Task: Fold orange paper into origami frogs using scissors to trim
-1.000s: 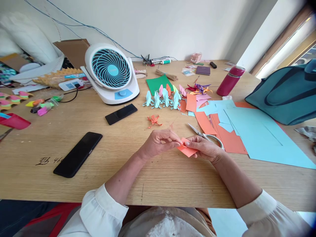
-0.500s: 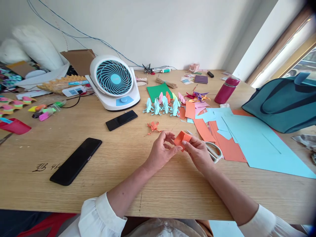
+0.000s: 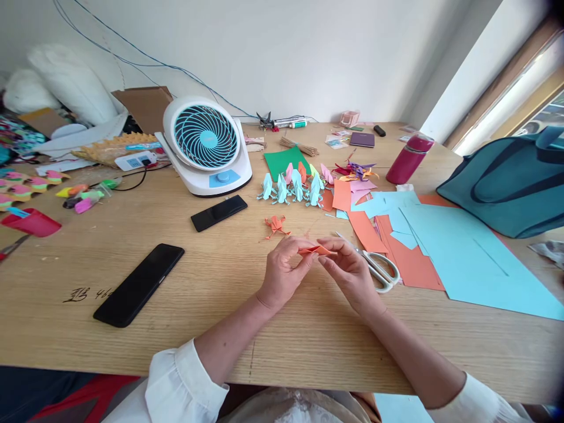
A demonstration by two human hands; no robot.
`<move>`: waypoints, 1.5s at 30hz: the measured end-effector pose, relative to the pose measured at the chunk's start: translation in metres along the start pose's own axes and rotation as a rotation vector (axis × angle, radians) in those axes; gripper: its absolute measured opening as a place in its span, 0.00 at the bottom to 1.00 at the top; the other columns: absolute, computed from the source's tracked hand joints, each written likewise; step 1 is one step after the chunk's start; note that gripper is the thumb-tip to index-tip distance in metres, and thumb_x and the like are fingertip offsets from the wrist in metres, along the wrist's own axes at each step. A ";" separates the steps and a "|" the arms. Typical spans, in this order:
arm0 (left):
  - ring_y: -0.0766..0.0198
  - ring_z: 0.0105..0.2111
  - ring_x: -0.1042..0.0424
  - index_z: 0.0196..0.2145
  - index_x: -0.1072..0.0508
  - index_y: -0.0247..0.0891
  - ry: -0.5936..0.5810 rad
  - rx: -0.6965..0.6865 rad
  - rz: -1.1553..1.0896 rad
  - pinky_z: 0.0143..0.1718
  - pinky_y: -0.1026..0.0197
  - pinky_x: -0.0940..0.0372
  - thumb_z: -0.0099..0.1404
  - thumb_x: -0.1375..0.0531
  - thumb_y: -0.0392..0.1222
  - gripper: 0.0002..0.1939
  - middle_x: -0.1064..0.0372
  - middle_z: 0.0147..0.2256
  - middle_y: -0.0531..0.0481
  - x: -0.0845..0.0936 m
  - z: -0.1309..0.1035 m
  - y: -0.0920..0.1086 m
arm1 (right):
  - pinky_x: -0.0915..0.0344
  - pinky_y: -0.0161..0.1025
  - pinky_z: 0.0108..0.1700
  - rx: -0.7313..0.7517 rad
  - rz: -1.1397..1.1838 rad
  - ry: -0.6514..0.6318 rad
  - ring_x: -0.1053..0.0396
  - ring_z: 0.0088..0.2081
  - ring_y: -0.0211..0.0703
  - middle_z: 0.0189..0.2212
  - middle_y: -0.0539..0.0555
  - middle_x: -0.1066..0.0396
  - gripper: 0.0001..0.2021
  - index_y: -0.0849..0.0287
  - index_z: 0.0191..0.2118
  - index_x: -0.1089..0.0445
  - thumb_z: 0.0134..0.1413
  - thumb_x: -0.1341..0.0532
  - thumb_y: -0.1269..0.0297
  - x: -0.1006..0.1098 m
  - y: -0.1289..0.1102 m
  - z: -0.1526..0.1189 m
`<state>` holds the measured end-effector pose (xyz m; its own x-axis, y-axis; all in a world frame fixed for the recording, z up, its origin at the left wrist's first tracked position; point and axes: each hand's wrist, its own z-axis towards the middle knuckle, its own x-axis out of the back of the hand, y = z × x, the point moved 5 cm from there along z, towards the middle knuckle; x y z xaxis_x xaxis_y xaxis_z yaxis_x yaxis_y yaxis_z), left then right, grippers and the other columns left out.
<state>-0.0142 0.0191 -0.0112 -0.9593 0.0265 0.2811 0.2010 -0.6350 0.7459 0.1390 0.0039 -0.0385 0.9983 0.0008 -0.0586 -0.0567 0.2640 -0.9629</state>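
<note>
Orange paper (image 3: 316, 250) between both hands (image 3: 286, 271)

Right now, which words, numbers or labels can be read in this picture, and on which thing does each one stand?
Dark handwriting on the wooden table, near the black phone: it seems to end in "46", but the first marks are not legible.
White device with a blue label behind the fan: print too small to read.
Small packets at the far edge: blurred, unreadable.
Nothing is printed on the orange paper held in both hands.
</note>
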 end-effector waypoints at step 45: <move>0.68 0.31 0.28 0.38 0.28 0.38 -0.054 -0.093 0.305 0.36 0.67 0.35 0.62 0.40 0.28 0.09 0.26 0.31 0.54 -0.006 -0.003 0.003 | 0.30 0.42 0.40 0.769 -0.740 0.055 0.30 0.40 0.43 0.39 0.55 0.32 0.19 0.56 0.53 0.30 0.57 0.36 0.79 -0.001 -0.053 -0.025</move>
<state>-0.0088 0.0147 -0.0126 -0.8450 -0.1363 0.5171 0.4565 -0.6874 0.5648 0.1406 -0.0341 0.0060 0.7774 -0.4472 0.4424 0.6068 0.7184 -0.3400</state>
